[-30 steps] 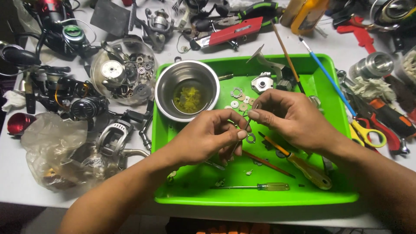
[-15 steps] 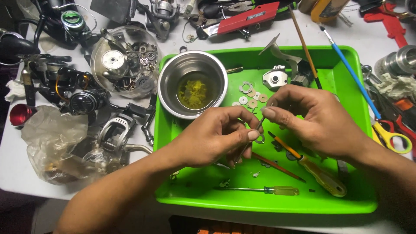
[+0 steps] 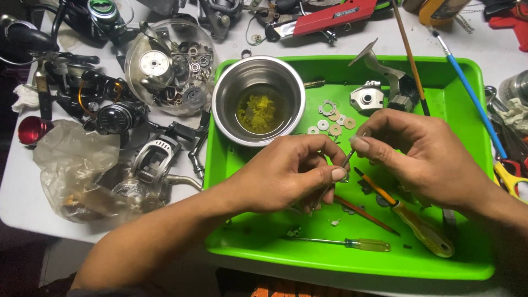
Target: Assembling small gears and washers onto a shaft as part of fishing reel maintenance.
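Reel parts [image 3: 110, 115] cluttered our worktop [image 3: 22, 187] at left, beside a steel bowl [image 3: 258, 99] in the green tray [image 3: 352, 264]. Over that tray our left hand [image 3: 289, 173] pinched a thin metal pin [image 3: 335, 176], and our right hand [image 3: 421, 157] gripped its upper end, above a screwdriver [image 3: 412, 223].

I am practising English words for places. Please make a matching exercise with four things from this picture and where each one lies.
Things:
1. steel bowl
2. small screwdriver
3. red cap
4. washers

Places:
A. on the white table, far left, outside the tray
B. near the tray's front edge
C. in the tray's back left corner
D. on the tray floor, just right of the bowl

Pairs: 1-C, 2-B, 3-A, 4-D

The green tray holds all but the red cap.
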